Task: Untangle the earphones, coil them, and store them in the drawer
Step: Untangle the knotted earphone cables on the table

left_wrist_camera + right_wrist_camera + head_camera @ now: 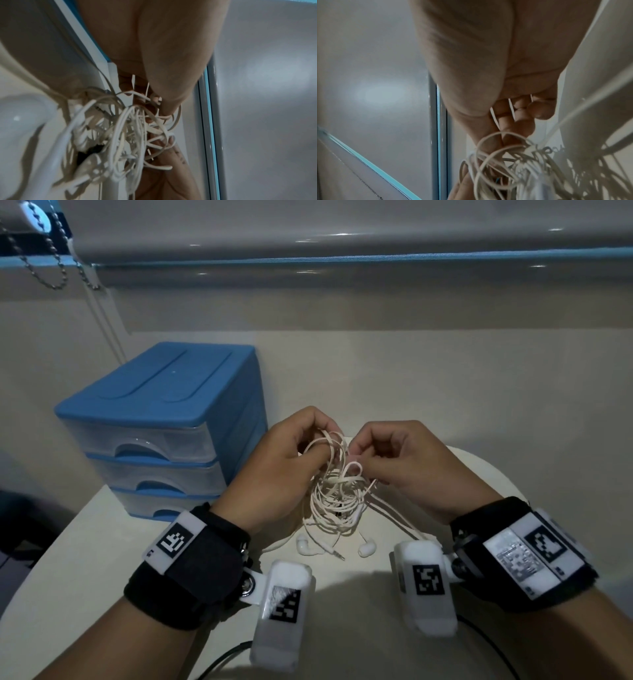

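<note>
A knotted bundle of white flat-cord earphones (337, 494) hangs between both hands above the white table (85, 549). My left hand (291, 453) pinches loops at the top of the tangle (130, 129). My right hand (387, 457) pinches strands on the tangle's right side (501, 159), fingers curled. Two earbuds (305, 546) (366, 548) and the jack plug (337, 554) lie on the table beneath. The blue three-drawer unit (164, 426) stands to the left, with all drawers closed.
A beaded blind chain (51, 261) hangs at the upper left by the window blind (342, 241). A dark cable (222, 659) runs along the table's near edge. The wall lies behind the table.
</note>
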A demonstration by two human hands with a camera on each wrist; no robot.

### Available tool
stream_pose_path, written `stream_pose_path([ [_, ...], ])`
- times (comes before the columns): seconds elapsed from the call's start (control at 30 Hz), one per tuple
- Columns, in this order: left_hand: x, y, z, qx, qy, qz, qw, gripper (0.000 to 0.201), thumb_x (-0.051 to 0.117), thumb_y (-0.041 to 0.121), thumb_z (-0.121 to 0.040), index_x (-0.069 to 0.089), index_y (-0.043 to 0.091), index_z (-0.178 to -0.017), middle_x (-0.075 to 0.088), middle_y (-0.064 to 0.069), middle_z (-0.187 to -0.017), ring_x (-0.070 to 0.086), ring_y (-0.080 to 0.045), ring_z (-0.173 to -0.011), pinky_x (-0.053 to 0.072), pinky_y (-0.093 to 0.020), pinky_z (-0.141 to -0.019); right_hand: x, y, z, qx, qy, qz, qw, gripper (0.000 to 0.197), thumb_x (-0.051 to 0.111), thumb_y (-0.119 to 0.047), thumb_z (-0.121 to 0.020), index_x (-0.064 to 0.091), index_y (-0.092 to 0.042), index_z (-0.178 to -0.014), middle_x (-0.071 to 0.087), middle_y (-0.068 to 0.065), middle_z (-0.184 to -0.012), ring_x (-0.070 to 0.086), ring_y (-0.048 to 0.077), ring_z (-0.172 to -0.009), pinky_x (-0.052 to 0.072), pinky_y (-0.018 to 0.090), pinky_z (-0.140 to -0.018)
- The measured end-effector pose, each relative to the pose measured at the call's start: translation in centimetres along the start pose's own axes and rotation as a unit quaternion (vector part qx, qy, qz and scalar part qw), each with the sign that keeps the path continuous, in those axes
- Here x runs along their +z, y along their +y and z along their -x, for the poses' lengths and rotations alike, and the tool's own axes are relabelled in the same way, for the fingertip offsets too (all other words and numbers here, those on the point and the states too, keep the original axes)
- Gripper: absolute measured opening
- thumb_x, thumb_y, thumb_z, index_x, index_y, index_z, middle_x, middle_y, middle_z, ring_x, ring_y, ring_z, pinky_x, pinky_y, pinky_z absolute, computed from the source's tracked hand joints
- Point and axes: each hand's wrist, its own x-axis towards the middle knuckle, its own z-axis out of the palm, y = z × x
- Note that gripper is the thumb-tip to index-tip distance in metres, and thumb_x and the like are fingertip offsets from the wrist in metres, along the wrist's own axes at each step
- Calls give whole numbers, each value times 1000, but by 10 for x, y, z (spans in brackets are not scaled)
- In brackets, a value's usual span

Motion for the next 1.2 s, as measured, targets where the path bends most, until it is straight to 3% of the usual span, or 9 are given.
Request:
stream_pose_path([
  [0.13,3,-2,2,-41,-47,45,997,27,70,9,-93,65,28,-111,65,-7,-86,61,-23,-77,54,-46,-76,-2,0,-3,-19,75,-27,997,8,67,-2,-94,64,-1,-87,61,6,-67,56,14,-54,44,22,-53],
  [0.27,8,-10,3,-56,-104,49,992,31,74,15,-86,66,28,-112,61,-25,-96,57,-40,-81,55,-52,-81,-3,-6,-5,-37,120,-112,986,13,57,-7,-101,58,-10,-89,67,10,-76,54,15,-59,42,24,-55],
  [0.43,4,-13,2,-59,-73,14,996,18,68,6,-94,69,24,-100,57,0,-80,53,-13,-68,46,-26,-64,-14,-10,-7,-81,236,-128,960,19,52,-16,-105,55,-25,-89,60,-5,-67,49,10,-65,37,25,-60],
  [0.6,1,-13,0,-49,-61,-3,997,26,70,5,-93,69,29,-103,60,-6,-85,59,-19,-72,53,-36,-71,-20,-14,-5,-104,327,-166,925,15,49,-19,-107,52,-26,-94,54,-3,-67,42,11,-59,33,24,-54],
  [0.7,1,-11,0,-56,-55,10,997,27,69,-1,-91,70,25,-101,58,-9,-86,58,-21,-70,59,-43,-65,-21,-16,-2,-124,363,-171,907,12,48,-20,-107,50,-24,-96,53,-1,-67,42,13,-57,33,23,-51],
  [0.77,1,-10,1,-61,-47,15,997,26,68,-4,-91,70,21,-101,55,-4,-83,56,-20,-66,59,-38,-58,-22,-17,-1,-136,379,-168,900,9,47,-21,-108,48,-22,-99,55,1,-69,46,15,-58,36,24,-51],
  [0.97,0,-9,1,-58,-32,-1,998,30,66,-6,-91,72,20,-106,58,-6,-83,58,-18,-64,53,-22,-55,-21,-17,-2,-152,326,-211,909,10,46,-17,-108,49,-21,-100,65,9,-82,67,23,-73,50,24,-60],
  [1.07,0,-7,0,-67,-17,-8,998,36,67,3,-95,74,31,-116,62,-1,-100,62,-12,-71,54,-20,-65,-18,-16,-3,-130,260,-223,930,11,47,-14,-108,51,-20,-99,67,10,-87,71,25,-80,54,26,-66],
  [1.2,-1,-1,-2,-80,17,-31,996,41,58,13,-96,70,39,-125,52,5,-117,57,-1,-94,41,-6,-81,-14,-15,-4,-110,192,-228,948,11,48,-13,-107,53,-17,-98,69,11,-89,73,29,-86,56,27,-71],
])
